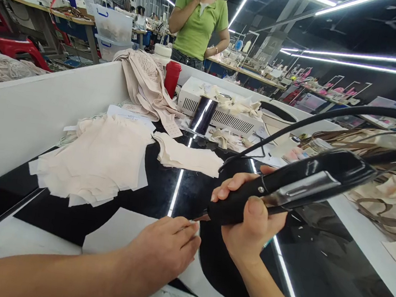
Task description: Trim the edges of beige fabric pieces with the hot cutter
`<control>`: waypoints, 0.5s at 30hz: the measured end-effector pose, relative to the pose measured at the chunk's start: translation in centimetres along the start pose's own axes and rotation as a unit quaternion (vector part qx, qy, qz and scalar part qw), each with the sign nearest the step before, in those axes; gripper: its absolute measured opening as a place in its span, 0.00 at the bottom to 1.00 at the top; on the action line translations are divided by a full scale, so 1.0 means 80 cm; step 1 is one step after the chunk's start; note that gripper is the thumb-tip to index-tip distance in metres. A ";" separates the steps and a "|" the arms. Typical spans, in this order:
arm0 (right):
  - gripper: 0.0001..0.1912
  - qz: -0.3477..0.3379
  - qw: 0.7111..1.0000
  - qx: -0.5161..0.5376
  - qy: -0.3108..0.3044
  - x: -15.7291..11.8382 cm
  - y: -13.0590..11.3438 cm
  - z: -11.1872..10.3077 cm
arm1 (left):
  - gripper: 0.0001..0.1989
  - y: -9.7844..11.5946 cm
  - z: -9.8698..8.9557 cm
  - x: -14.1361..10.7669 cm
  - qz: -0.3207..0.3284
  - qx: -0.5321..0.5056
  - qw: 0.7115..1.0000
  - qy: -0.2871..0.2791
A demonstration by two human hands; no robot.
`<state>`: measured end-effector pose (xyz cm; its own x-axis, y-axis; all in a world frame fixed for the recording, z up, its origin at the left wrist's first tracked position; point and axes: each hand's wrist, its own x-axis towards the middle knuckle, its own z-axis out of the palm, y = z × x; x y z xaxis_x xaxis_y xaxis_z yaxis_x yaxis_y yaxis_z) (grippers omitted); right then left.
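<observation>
My right hand (251, 226) is wrapped round a black corded hand tool (314, 181) with a silver lever along its side. The tool slants down to the left, its narrow tip close to my left fingertips. My left hand (167, 244) is closed in a pinch at that tip; what lies between its fingers is too small to make out. Beneath the left hand, a white curved sheet (114, 230) rests on the glossy black tabletop (155, 196). Pale cut fabric pieces (105, 156) lie piled to the left, and a smaller fabric stack (189, 157) sits beyond my hands.
Draped beige fabric (144, 83), a red container (171, 78), a dark cylinder (203, 115) and a white vented box (221, 108) stand at the back. A white side wall (41, 123) bounds the left. The tool's black cable (296, 125) arches right. A person in green (201, 27) stands beyond.
</observation>
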<state>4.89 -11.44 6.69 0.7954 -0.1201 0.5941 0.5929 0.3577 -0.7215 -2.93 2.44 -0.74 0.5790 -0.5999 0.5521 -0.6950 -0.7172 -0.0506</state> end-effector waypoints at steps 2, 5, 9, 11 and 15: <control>0.24 0.000 1.000 -0.006 0.000 -0.001 0.000 -0.001 | 0.06 0.000 -0.001 0.000 0.000 0.002 1.000 -0.007; 0.23 -0.002 1.000 -0.007 -0.003 -0.002 0.001 -0.001 | 0.07 0.000 -0.002 0.001 0.006 0.010 1.000 -0.005; 0.24 0.003 1.000 -0.010 0.005 0.002 -0.002 0.000 | 0.06 0.000 -0.005 0.003 0.019 0.016 0.999 -0.028; 0.25 0.003 1.000 -0.013 0.012 0.006 -0.009 -0.001 | 0.06 -0.003 -0.008 0.004 0.016 0.004 0.999 -0.039; 0.23 -0.013 0.999 -0.041 0.023 0.010 -0.033 -0.012 | 0.07 -0.020 -0.013 0.006 0.005 -0.002 0.998 -0.059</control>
<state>4.10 -13.37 8.74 0.7832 -0.1708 0.5979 0.6205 0.2767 -0.7338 -2.02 3.71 0.49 0.6190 -0.6445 0.4489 -0.7017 -0.7105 -0.0524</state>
